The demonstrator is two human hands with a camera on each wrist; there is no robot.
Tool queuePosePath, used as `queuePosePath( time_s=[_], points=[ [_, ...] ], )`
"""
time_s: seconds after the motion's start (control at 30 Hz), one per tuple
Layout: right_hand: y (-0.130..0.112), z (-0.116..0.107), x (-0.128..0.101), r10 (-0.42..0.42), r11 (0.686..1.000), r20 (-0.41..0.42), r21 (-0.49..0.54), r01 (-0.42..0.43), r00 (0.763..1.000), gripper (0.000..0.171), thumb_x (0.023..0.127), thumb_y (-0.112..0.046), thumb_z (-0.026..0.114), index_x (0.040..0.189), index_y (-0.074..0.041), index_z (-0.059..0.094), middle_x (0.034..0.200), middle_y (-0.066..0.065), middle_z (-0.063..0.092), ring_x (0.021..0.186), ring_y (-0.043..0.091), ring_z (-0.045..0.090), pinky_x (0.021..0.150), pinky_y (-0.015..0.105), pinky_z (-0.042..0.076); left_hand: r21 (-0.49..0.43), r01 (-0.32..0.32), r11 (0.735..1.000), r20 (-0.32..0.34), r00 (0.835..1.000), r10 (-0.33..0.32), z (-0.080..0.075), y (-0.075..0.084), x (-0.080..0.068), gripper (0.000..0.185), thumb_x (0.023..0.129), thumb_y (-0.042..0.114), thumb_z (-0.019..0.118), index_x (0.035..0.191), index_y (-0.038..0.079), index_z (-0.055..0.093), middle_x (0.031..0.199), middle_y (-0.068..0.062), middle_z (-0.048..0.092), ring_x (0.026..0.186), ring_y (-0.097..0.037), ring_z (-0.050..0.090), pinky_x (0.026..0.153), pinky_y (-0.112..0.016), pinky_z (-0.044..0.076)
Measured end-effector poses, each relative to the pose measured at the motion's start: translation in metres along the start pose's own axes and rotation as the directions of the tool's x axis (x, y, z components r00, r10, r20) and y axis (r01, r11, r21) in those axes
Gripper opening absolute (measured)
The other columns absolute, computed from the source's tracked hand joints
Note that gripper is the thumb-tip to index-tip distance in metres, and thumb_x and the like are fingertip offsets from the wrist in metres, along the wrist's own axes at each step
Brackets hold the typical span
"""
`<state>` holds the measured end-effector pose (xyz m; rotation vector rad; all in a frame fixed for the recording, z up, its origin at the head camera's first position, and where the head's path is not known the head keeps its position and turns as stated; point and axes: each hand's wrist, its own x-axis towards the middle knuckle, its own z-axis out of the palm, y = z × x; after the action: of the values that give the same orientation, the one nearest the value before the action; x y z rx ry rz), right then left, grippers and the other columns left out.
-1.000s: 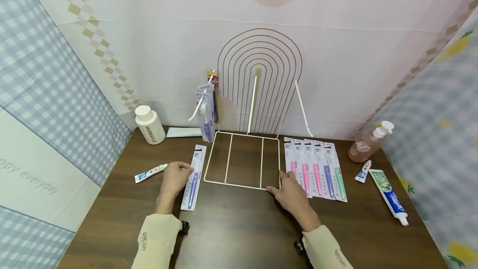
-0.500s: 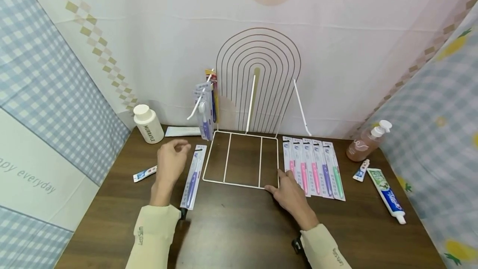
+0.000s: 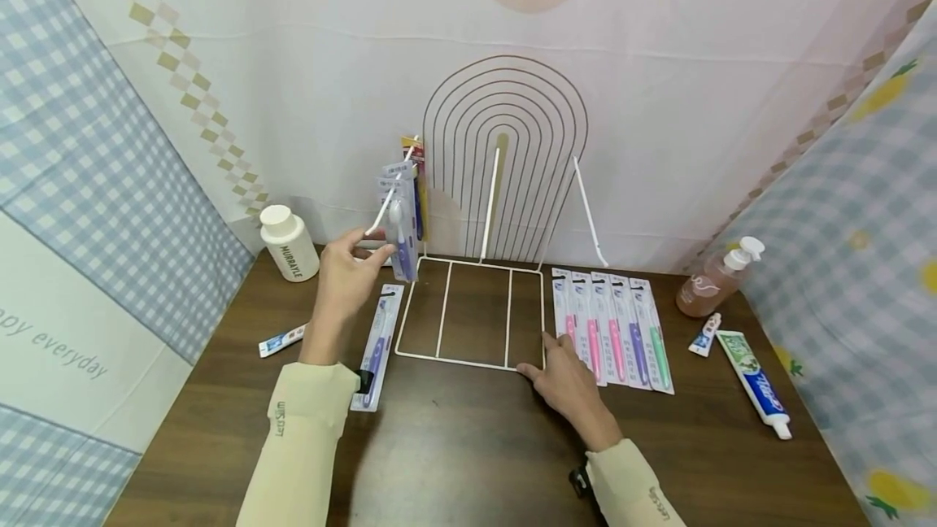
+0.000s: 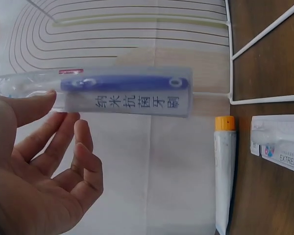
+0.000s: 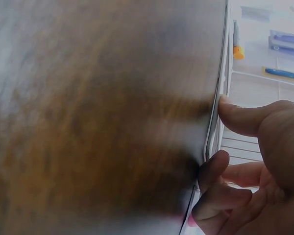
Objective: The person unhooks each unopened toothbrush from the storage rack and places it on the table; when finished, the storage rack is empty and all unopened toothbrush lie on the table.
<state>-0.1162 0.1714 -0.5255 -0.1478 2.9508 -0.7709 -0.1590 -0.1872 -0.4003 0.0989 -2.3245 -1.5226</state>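
Note:
My left hand (image 3: 346,275) is at a packaged toothbrush (image 3: 403,254) with a purple handle, which hangs on the left prong of a white wire rack (image 3: 444,307). In the left wrist view, the thumb lies over the front of the package (image 4: 127,93) and other fingers reach behind its edge. More packages hang behind it, partly hidden. My right hand (image 3: 567,381) holds the rack's front right corner, thumb on the front rail and fingers along the side. Flat on the table, beneath the left wrist, lies another purple toothbrush package (image 3: 383,336).
Several packaged toothbrushes (image 3: 615,332) lie in a row right of the rack. A white bottle (image 3: 290,246) and small tube (image 3: 281,341) stand or lie left. On the right are a pump bottle (image 3: 712,287), small tube (image 3: 705,335) and toothpaste tube (image 3: 754,381).
My left hand has left the toothbrush package on the table and moved up and forward to the hanging one. My right hand has stayed at the rack corner.

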Motion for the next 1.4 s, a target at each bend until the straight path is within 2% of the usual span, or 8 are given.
queuePosePath(
  time_s=[0.17,0.53,0.67,0.83,0.97,1.07,1.23,1.4],
  points=[
    [0.000,0.000,0.001,-0.002,1.000,0.016,-0.021,0.003,1.000,0.086,0.102,-0.044,0.087,0.161,0.011,0.056,0.141,0.033,0.064,0.078,0.024,0.060,0.063,0.044,0.056,0.000,-0.008,1.000,-0.024,1.000,0.008,0.001,-0.002,0.001,0.018,0.102,0.006,0.082,0.115,-0.007,0.083,0.117,-0.031,0.082,0.075,0.005,0.062,0.068,-0.012,0.050],
    [-0.002,-0.003,0.000,-0.031,0.999,-0.017,-0.029,0.031,0.999,0.089,0.100,-0.050,0.088,0.160,0.009,0.059,0.140,0.031,0.066,0.077,0.027,0.062,0.064,0.051,0.057,-0.020,0.006,1.000,-0.069,0.998,-0.007,0.006,0.001,-0.003,0.015,0.101,0.008,0.083,0.108,-0.005,0.084,0.110,-0.028,0.083,0.078,-0.001,0.063,0.069,-0.014,0.049],
    [-0.003,-0.005,-0.001,-0.018,0.999,-0.008,-0.029,0.018,1.000,0.089,0.099,-0.048,0.089,0.160,0.009,0.059,0.140,0.032,0.066,0.079,0.028,0.064,0.066,0.051,0.058,-0.030,-0.027,0.999,-0.077,0.997,0.024,0.010,0.001,-0.006,0.012,0.101,0.006,0.082,0.105,-0.004,0.084,0.102,-0.028,0.082,0.079,-0.002,0.064,0.069,-0.013,0.049],
    [0.001,-0.002,0.000,-0.011,1.000,0.008,-0.023,0.011,1.000,0.091,0.100,-0.051,0.088,0.162,0.008,0.057,0.142,0.032,0.065,0.080,0.027,0.065,0.065,0.050,0.058,-0.068,-0.074,0.995,-0.074,0.995,0.069,0.012,-0.001,-0.008,0.011,0.102,0.005,0.079,0.105,-0.005,0.083,0.095,-0.024,0.082,0.078,0.004,0.064,0.071,-0.011,0.052],
    [0.002,0.000,0.000,-0.010,1.000,0.018,-0.024,0.011,1.000,0.090,0.100,-0.051,0.088,0.162,0.008,0.057,0.143,0.032,0.065,0.079,0.026,0.064,0.063,0.047,0.057,-0.133,-0.065,0.989,-0.043,0.997,0.060,0.014,0.001,-0.010,0.011,0.102,0.002,0.078,0.106,-0.007,0.082,0.091,-0.013,0.079,0.077,0.004,0.064,0.071,-0.012,0.053],
    [0.002,0.000,-0.001,-0.006,1.000,0.018,-0.024,0.007,1.000,0.090,0.100,-0.050,0.088,0.161,0.008,0.058,0.144,0.032,0.065,0.079,0.025,0.064,0.063,0.047,0.057,-0.159,-0.062,0.985,-0.011,0.998,0.061,0.015,0.003,-0.012,0.011,0.101,0.000,0.077,0.106,-0.009,0.081,0.091,-0.012,0.077,0.078,0.002,0.064,0.071,-0.013,0.053],
    [0.008,0.006,0.002,-0.025,0.999,0.005,-0.024,0.025,1.000,0.092,0.100,-0.054,0.087,0.162,0.008,0.057,0.143,0.033,0.064,0.077,0.025,0.064,0.060,0.046,0.055,-0.120,-0.079,0.990,0.045,0.995,0.085,0.019,0.002,-0.019,0.011,0.099,-0.001,0.076,0.106,-0.009,0.081,0.094,-0.023,0.078,0.077,-0.001,0.064,0.073,-0.012,0.053],
    [0.014,0.010,0.006,-0.033,0.999,-0.011,-0.035,0.033,0.999,0.092,0.100,-0.055,0.087,0.161,0.007,0.058,0.140,0.031,0.066,0.076,0.025,0.062,0.060,0.046,0.054,-0.081,-0.057,0.995,0.126,0.990,0.067,0.023,-0.008,-0.031,0.010,0.098,0.001,0.075,0.104,-0.004,0.082,0.092,-0.018,0.076,0.079,-0.009,0.064,0.074,-0.016,0.052]
  ],
)
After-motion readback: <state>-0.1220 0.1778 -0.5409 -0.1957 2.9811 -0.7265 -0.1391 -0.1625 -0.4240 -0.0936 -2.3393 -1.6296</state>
